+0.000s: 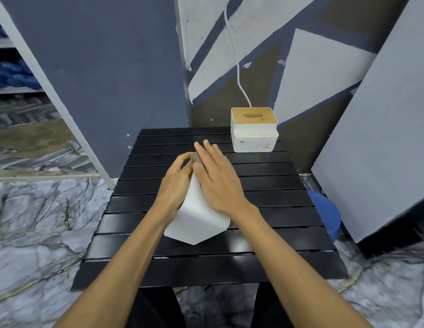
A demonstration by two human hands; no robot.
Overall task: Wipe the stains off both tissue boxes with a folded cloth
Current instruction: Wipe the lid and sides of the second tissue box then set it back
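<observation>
At the far left, shelves [12, 74] held blue bundles above a marbled floor [28, 221]. There were two tissue boxes and one cloth on show, and two hands at work over the black slatted surface [265, 256]. The left hand [175, 181] gripped the near tissue box [196, 216], its fingers curled round the box's far upper end. That box was plain white and stood near the middle of the surface, tipped up on a corner with its near lower point touching the slats. A small grey-brown cloth [196, 158] peeked out at the top of the box between the two hands. The right hand [218, 178] lay over the box's right face with its fingers straight and spread, pressing on the cloth and curling round nothing. To the right, at the far right corner of the surface, the far tissue box [253, 136] stood upright, well apart from the hands. It was white with a wooden lid and had small brownish marks on its front. One white cable [238, 67] hung down the painted wall behind it. One blue object [324, 211] lay on the floor just beside the surface's right edge.
</observation>
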